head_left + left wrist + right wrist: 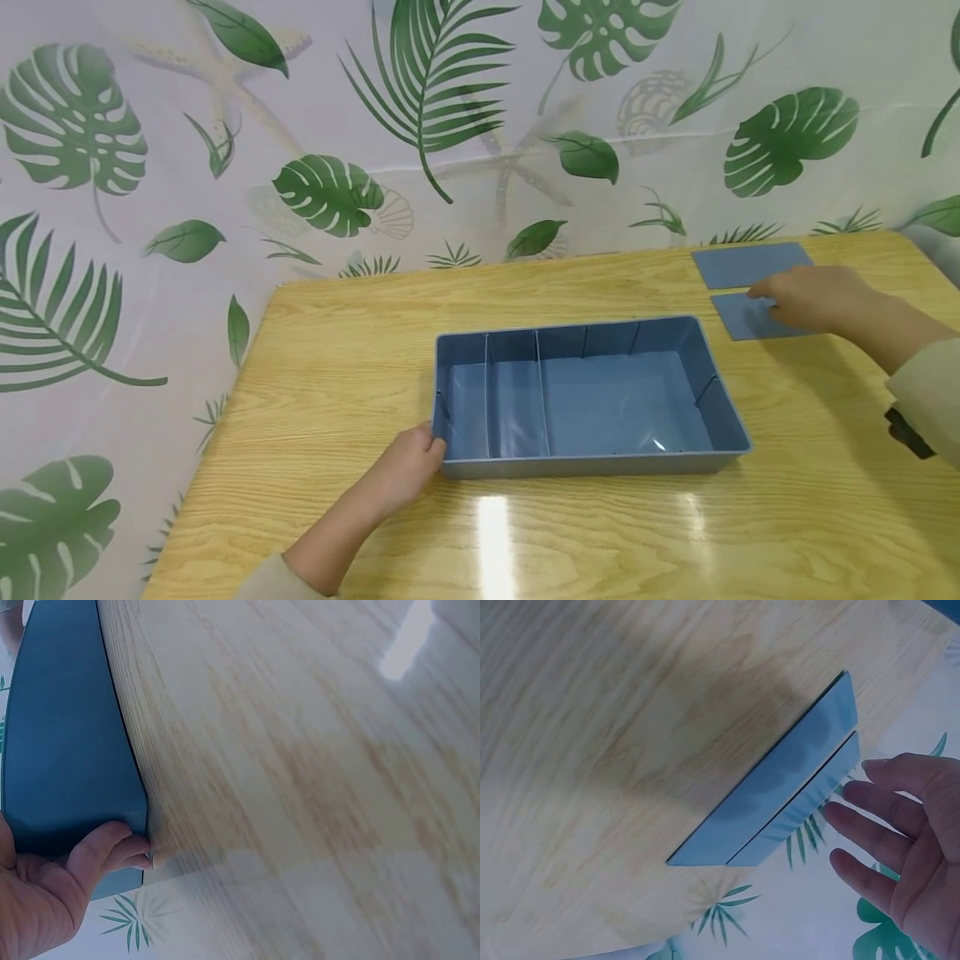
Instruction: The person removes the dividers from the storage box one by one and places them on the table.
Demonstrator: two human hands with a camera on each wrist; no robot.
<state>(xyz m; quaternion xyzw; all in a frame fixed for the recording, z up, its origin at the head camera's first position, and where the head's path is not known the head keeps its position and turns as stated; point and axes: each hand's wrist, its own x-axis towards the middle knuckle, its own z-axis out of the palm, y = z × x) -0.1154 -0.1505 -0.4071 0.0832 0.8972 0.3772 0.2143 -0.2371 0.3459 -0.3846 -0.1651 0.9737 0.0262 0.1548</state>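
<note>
Sitting on a bench [337, 367], a blue divided tray [592, 467] has two flat blue panels [731, 265] just off its far right corner, a person's right-hand grip [813, 298] spread over them and the left-hand grip [407, 461] pinching the tray's near left corner.

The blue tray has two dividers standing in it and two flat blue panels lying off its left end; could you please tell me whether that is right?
Not quite: the flat blue panels lie off the right end of the blue tray, not its left, as the head view shows; the two dividers are correct.
</note>
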